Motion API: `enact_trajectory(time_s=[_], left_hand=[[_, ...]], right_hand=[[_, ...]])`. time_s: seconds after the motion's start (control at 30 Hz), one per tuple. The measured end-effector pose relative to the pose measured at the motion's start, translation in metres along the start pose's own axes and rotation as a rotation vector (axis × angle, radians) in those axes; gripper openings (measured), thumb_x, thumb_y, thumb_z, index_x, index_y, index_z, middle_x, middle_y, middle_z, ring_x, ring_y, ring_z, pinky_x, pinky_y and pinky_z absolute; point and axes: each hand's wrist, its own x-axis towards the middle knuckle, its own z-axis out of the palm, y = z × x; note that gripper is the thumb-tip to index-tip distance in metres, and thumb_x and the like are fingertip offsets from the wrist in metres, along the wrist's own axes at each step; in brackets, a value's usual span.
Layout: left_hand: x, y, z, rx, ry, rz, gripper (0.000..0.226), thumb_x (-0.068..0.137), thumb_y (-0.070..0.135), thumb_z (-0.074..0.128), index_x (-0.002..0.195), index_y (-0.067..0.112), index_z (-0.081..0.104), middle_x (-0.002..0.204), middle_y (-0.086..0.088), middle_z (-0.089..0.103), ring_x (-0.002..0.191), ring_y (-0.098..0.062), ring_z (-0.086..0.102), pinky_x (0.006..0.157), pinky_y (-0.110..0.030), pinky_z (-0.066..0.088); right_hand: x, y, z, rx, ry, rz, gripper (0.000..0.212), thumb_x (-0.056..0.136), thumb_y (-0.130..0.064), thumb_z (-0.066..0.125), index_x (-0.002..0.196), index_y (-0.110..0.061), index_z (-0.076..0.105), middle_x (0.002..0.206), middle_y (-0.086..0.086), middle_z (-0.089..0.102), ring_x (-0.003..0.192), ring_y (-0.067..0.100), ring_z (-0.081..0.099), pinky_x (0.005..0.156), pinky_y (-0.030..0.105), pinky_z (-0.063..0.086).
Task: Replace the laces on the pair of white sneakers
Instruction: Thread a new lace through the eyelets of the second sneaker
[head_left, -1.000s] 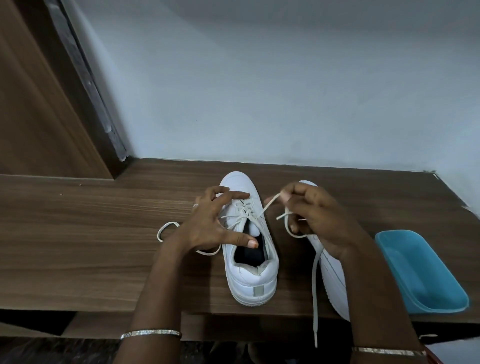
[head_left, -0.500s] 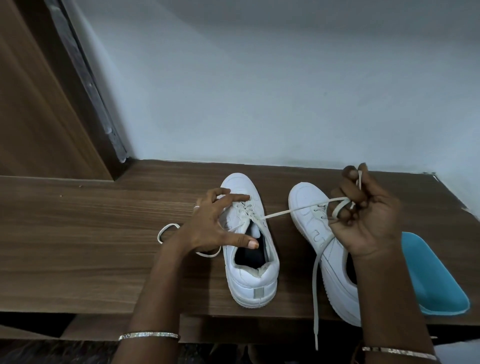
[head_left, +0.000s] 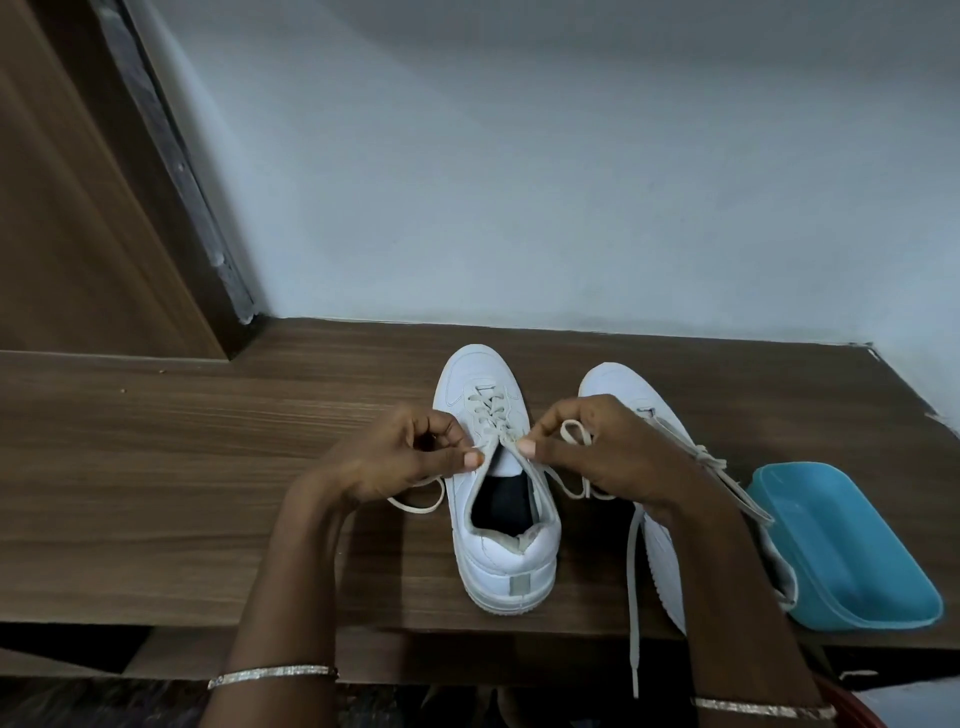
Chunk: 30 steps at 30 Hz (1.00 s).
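Observation:
Two white sneakers stand on the wooden shelf (head_left: 182, 467), toes toward the wall. The left sneaker (head_left: 501, 540) is laced partway up with an off-white lace (head_left: 491, 410). My left hand (head_left: 400, 457) pinches one end of that lace at the shoe's left edge, and slack loops on the shelf below it. My right hand (head_left: 597, 452) pinches the other end at the right edge, with a loop round its fingers. The right sneaker (head_left: 660, 545) lies partly behind my right arm; its own lace hangs over the shelf's front edge.
A teal plastic tray (head_left: 852, 551) sits at the shelf's right end, touching the right sneaker's side. A pale wall rises behind the shelf, and a wooden door frame (head_left: 171, 171) stands at the back left. The shelf's front edge runs just below the sneakers' heels.
My right hand came back from the far right to the left sneaker's top eyelets, still holding the lace. My left hand left its spread hold on the shoe and now pinches the lace's other end.

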Motion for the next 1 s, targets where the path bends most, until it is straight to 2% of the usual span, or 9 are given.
enact_trajectory(time_s=[0.1,0.2,0.3,0.5,0.57,0.67,0.83,0.9,1.0], left_hand=[[-0.002,0.003,0.001,-0.086,-0.011,0.035,0.01,0.092,0.012,0.068,0.083,0.007,0.067,0.074,-0.002,0.064,0.067,-0.003,0.057,0.062,-0.013,0.043],[-0.001,0.005,0.0,-0.146,-0.011,0.044,0.008,0.092,0.003,0.063,0.09,-0.005,0.064,0.086,-0.012,0.07,0.081,-0.01,0.064,0.074,-0.015,0.048],[-0.001,0.005,0.0,-0.201,-0.01,0.017,0.004,0.091,-0.001,0.061,0.088,-0.003,0.062,0.089,-0.015,0.071,0.083,-0.011,0.067,0.074,-0.016,0.049],[0.002,0.0,-0.003,-0.241,-0.019,-0.003,0.014,0.079,0.014,0.067,0.084,0.001,0.064,0.09,-0.015,0.074,0.086,-0.019,0.068,0.08,-0.025,0.051],[0.002,0.001,-0.002,-0.255,-0.001,0.004,0.016,0.081,0.014,0.073,0.083,0.001,0.065,0.082,-0.015,0.072,0.079,-0.021,0.066,0.077,-0.027,0.052],[-0.003,0.004,-0.002,-0.218,0.029,0.015,0.014,0.087,0.015,0.069,0.08,0.004,0.066,0.06,-0.009,0.059,0.055,-0.015,0.052,0.057,-0.02,0.044],[-0.009,0.01,-0.003,-0.246,0.146,0.041,0.028,0.086,0.034,0.07,0.073,0.009,0.073,0.05,-0.001,0.043,0.046,-0.007,0.035,0.045,-0.014,0.032],[-0.005,0.014,-0.001,-0.291,0.221,0.066,0.037,0.089,0.041,0.07,0.065,0.013,0.069,0.048,0.0,0.038,0.043,-0.006,0.03,0.041,-0.015,0.024],[0.004,0.019,0.006,-0.21,0.36,0.14,0.049,0.088,0.052,0.068,0.06,0.013,0.064,0.054,-0.012,0.033,0.048,-0.019,0.022,0.047,-0.027,0.015]], right_hand=[[0.003,0.006,0.002,-0.036,-0.014,-0.002,0.025,0.086,-0.042,0.076,0.083,-0.017,0.071,0.063,-0.004,0.056,0.058,0.007,0.046,0.057,0.025,0.038],[0.004,0.01,0.004,-0.047,-0.052,0.018,0.02,0.094,-0.038,0.069,0.085,-0.019,0.069,0.067,-0.005,0.06,0.058,0.005,0.049,0.056,0.022,0.04],[0.005,0.008,0.008,-0.096,-0.058,0.008,0.018,0.099,-0.031,0.062,0.086,-0.019,0.064,0.069,-0.012,0.058,0.057,-0.004,0.049,0.058,0.014,0.037],[0.004,0.005,0.007,-0.137,-0.024,-0.05,0.016,0.097,-0.021,0.061,0.082,-0.016,0.063,0.069,-0.007,0.057,0.052,-0.002,0.045,0.051,0.012,0.036],[0.002,0.005,0.004,-0.094,-0.018,-0.056,0.014,0.098,-0.019,0.061,0.085,-0.014,0.064,0.069,-0.006,0.062,0.048,0.001,0.045,0.05,0.015,0.037],[0.002,0.005,0.002,0.014,-0.006,-0.072,0.015,0.098,-0.021,0.064,0.088,-0.01,0.062,0.065,-0.002,0.067,0.048,0.004,0.049,0.049,0.017,0.039],[0.001,0.005,-0.006,0.003,-0.015,0.006,0.019,0.087,-0.037,0.077,0.09,-0.019,0.073,0.079,0.013,0.072,0.068,0.026,0.065,0.066,0.039,0.055],[0.0,0.004,-0.007,-0.065,-0.003,0.011,0.023,0.084,-0.042,0.078,0.077,-0.021,0.074,0.077,0.015,0.072,0.067,0.02,0.066,0.063,0.033,0.053],[-0.001,0.001,-0.008,-0.055,0.044,-0.066,0.028,0.089,-0.044,0.074,0.068,-0.025,0.071,0.073,0.005,0.071,0.066,0.013,0.062,0.067,0.032,0.049]])
